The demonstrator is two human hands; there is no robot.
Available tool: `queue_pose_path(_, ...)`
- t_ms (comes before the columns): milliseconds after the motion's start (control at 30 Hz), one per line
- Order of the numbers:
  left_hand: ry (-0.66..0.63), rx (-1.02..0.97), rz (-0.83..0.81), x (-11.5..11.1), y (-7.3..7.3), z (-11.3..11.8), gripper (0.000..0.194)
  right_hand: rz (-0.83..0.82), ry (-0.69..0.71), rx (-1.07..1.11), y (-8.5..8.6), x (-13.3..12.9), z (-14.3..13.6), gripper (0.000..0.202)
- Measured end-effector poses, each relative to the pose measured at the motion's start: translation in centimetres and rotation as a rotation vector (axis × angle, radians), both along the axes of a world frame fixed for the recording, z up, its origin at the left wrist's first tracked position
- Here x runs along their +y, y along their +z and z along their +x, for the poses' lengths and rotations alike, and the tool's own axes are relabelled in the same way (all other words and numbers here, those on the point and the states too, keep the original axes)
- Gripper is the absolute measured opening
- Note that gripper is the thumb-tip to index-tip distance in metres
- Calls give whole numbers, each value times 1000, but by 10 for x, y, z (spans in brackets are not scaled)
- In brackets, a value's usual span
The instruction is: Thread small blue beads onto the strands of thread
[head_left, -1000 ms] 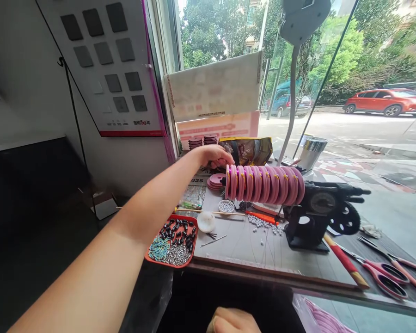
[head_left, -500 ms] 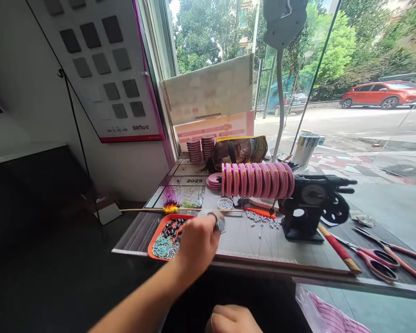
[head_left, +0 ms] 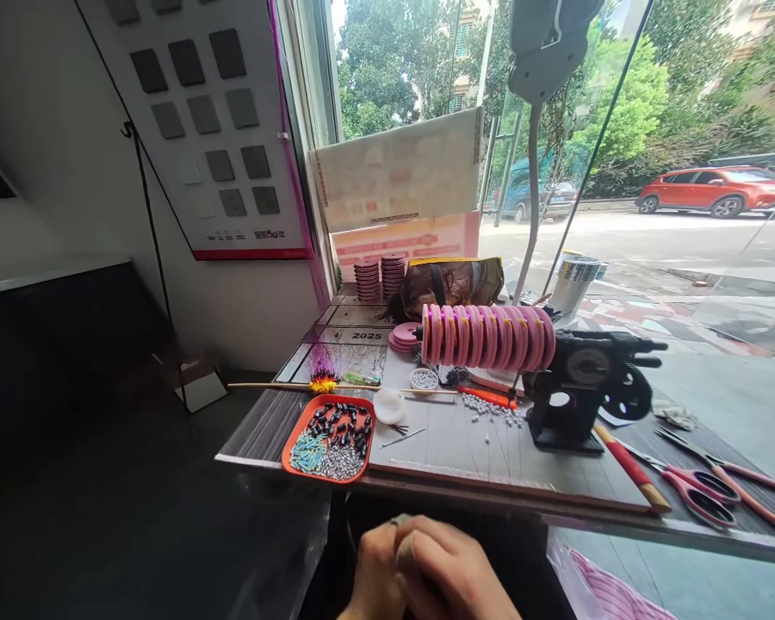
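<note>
Low in the view, in front of the table edge, my left hand [head_left: 375,561] and my right hand [head_left: 457,564] meet with their fingers closed together. Whatever may be between the fingertips is hidden. Nearest on the table is an orange tray [head_left: 288,449] with black pieces, blue-green small rods and silvery beads in separate heaps. Beside it lie a round white dish [head_left: 389,405] and a thin metal needle-like tool [head_left: 403,437]. A small bowl [head_left: 424,387] of pale beads stands behind them.
A black hand-cranked device [head_left: 565,379] carries a row of pink spools [head_left: 487,337]. Loose grey beads [head_left: 491,408] lie before it. Right are a red-wrapped stick [head_left: 631,465], scissors [head_left: 703,495] and pliers [head_left: 723,461]. A thin stick with a purple-yellow tuft [head_left: 324,381] crosses behind the tray.
My left hand has drawn back from beside the tray, down to my right hand, and the two now touch. The tray and white dish are uncovered. The view has shifted slightly.
</note>
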State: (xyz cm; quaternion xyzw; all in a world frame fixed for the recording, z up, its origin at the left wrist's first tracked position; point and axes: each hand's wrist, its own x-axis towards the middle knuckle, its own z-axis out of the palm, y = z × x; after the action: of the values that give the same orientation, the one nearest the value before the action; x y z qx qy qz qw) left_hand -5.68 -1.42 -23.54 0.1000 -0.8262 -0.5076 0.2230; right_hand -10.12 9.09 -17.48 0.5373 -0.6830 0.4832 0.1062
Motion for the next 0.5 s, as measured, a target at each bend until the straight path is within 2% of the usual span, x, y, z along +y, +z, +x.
queue_pose_path(100, -82, -80, 51, -12, -8, 14, 31, 178, -107, 116, -1, 2, -12, 23)
queue_pose_path(167, -150, -236, -7, -36, 5, 22, 14, 346, -168, 156, -5, 3, -16, 21)
queue_pose_path(233, -209, -529, -218, -65, 39, 24, 19, 427, -188, 164, -10, 3, -16, 20)
queue_pose_path(300, -211, -562, -267, -84, 89, 14, 1, 450, -160, 140, -12, 2, -12, 21)
queue_pose_path(367, -168, -364, -228, -83, 138, -8, 12, 443, -137, 115, -13, 0, -7, 21)
queue_pose_path(400, -105, -240, -185, -75, 157, -23, 13, 429, -130, 113, -13, -1, -5, 21)
queue_pose_path(433, -86, -148, -120, -65, 172, -39, 15, 407, -124, 116, -14, -2, -3, 21)
queue_pose_path(500, -64, 27, 98, -42, 186, -72, 21, 332, -113, 139, -16, -4, -1, 21)
